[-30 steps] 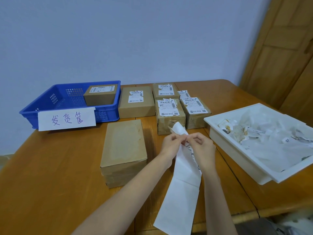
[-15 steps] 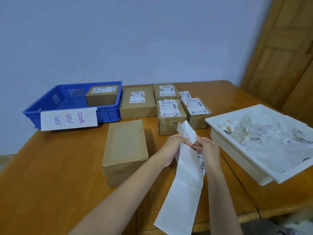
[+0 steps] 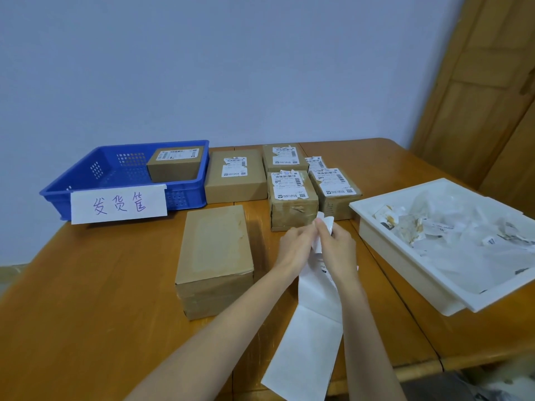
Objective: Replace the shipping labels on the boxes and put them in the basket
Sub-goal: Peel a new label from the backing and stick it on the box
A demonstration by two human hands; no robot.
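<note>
A long white strip of label paper (image 3: pixel 311 337) hangs from my two hands over the table's front edge. My left hand (image 3: pixel 295 246) and my right hand (image 3: pixel 337 247) pinch its top end together, where a white flap sticks up between the fingers. Left of my hands stands a bare cardboard box (image 3: pixel 214 259) with no label on top. Several labelled boxes (image 3: pixel 291 195) sit in a group behind. The blue basket (image 3: pixel 86 180) at the back left holds one labelled box (image 3: pixel 173 163).
A white tray (image 3: pixel 405 256) full of torn label scraps stands at the right, overhanging the wooden table (image 3: pixel 86 299). A paper sign with handwriting is stuck on the basket's front. A wooden door stands at the far right.
My hands have closed together on the strip's top end. The peeled flap, wide and standing up half a second ago, is now smaller and bunched between my fingers.
</note>
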